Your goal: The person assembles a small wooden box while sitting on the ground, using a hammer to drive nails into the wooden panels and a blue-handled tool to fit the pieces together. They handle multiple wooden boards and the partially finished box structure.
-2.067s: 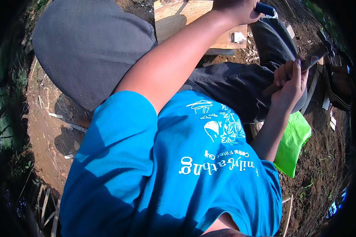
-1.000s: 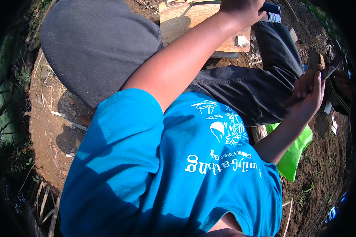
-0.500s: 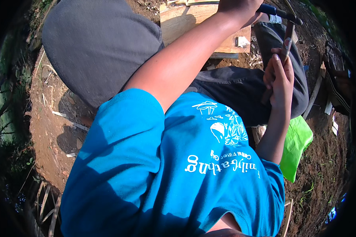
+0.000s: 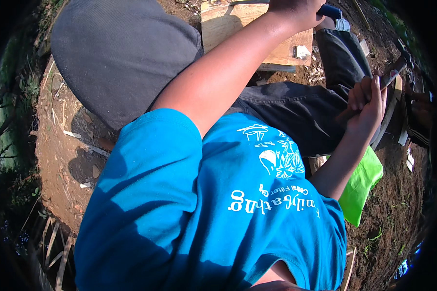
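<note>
My left hand [image 4: 292, 9] reaches far forward and is closed around a blue-handled tool [image 4: 329, 10], held at the far edge of a pale wooden board [image 4: 228, 24] lying on the ground. My right hand [image 4: 367, 103] is to the right, over my dark trouser leg, gripping the brown handle of a hammer-like tool [image 4: 394, 72] whose head points up and to the right. A small wood offcut [image 4: 302, 51] rests on the board near my left hand.
My grey-clad left knee [image 4: 121, 53] fills the upper left. A bright green cloth [image 4: 361, 182] lies under my right elbow. Brown soil with wood chips and sticks [image 4: 77, 135] surrounds me. Slats [image 4: 53, 247] lie at the lower left.
My right hand swung the hammer-like tool in toward the board half a second ago and has drawn back out to the right. The left hand has stayed on the blue-handled tool.
</note>
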`<state>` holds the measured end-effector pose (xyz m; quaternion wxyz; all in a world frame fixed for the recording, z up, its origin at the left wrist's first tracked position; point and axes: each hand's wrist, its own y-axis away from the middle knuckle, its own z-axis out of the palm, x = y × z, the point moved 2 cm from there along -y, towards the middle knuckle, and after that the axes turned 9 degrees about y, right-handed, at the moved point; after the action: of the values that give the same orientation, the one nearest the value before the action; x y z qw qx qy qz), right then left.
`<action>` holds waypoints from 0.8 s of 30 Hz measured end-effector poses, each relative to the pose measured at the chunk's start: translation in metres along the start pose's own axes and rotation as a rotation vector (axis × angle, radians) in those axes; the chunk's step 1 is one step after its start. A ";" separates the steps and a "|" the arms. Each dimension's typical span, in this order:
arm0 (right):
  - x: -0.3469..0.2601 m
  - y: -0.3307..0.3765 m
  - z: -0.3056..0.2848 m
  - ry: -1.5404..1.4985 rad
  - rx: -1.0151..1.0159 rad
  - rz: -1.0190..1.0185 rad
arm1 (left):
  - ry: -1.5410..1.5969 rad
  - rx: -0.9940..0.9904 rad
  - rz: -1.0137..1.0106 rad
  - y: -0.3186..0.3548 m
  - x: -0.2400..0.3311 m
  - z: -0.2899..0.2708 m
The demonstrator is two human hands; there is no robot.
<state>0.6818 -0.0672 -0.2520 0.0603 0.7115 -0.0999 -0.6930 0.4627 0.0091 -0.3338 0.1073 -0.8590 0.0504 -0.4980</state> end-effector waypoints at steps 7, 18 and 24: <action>-0.017 -0.007 -0.009 0.104 -0.114 -0.014 | 0.080 0.066 0.054 -0.011 0.003 -0.003; -0.015 -0.012 0.024 0.476 -0.290 0.070 | 0.078 0.077 -0.010 -0.011 -0.007 -0.005; -0.012 -0.027 0.016 0.247 -0.039 0.008 | 0.074 0.053 -0.025 -0.011 -0.010 -0.003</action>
<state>0.6675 -0.0370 -0.2468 0.0888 0.7896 -0.0808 -0.6018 0.4543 0.0211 -0.3384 0.1217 -0.8375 0.0304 -0.5319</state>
